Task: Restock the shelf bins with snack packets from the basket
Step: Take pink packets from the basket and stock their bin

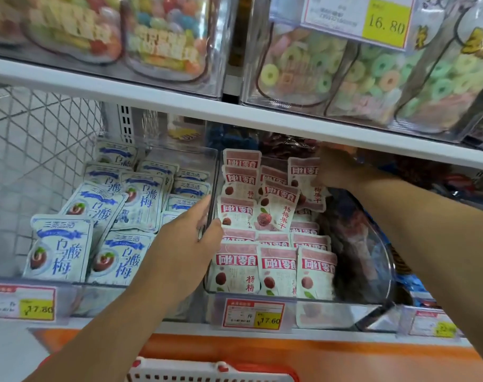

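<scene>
The middle clear bin (350, 304) holds several red-and-white snack packets (277, 267), standing in rows. My left hand (189, 241) grips the bin's clear left wall, thumb inside and fingers over the edge. My right hand (335, 169) reaches deep under the upper shelf and holds one red-and-white packet (303, 172) at the bin's back right, above the others. The left bin (102, 292) is filled with blue-and-white packets (61, 249). Only the red-and-white rim of the basket (207, 372) shows at the bottom edge; its contents are hidden.
The white upper shelf board (179, 102) hangs low over the bins and carries clear tubs of coloured candy (331, 67). Price tags (252, 315) sit on the bin fronts. A wire mesh panel (36, 139) closes the left side. A dark-packet bin (416, 188) lies to the right.
</scene>
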Available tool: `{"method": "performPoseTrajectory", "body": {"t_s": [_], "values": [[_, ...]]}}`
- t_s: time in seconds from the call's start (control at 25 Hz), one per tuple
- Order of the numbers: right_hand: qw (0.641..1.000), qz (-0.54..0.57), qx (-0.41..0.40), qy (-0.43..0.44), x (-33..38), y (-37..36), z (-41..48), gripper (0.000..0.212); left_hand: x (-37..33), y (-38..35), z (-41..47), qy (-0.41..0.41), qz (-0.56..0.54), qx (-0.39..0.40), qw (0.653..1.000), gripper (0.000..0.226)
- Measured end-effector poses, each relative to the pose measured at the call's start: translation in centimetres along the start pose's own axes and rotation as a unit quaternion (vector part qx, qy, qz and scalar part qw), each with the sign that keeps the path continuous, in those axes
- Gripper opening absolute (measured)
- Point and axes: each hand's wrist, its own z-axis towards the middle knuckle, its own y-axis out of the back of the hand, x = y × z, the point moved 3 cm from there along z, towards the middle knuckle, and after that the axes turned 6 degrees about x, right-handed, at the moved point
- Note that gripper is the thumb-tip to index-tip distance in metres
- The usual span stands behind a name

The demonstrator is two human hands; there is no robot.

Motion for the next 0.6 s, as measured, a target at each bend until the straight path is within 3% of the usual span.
{"method": "performPoseTrajectory", "body": {"t_s": [0.12,0.36,0.48,0.6], "values": [[0.979,-0.18,-0.093,0.01,0.0,-0.4,-0.6,0.049,-0.4,0.2,-0.2,-0.002,0.009,0.003,1.0,0.036],[0.969,-0.238,-0.063,0.01,-0.9,-1.5,-1.1,0.071,0.0,0.1,0.1,-0.016,0.005,-0.007,1.0,0.036],[0.981,-0.178,-0.075,0.005,0.2,-0.3,-3.5,0.082,0.3,-0.1,0.2,-0.018,0.012,-0.018,1.0,0.043],[0.984,-0.031,-0.169,0.05,2.1,1.0,-8.8,0.063,0.0,0.3,0.3,-0.03,0.008,-0.049,0.998,0.046]]}}
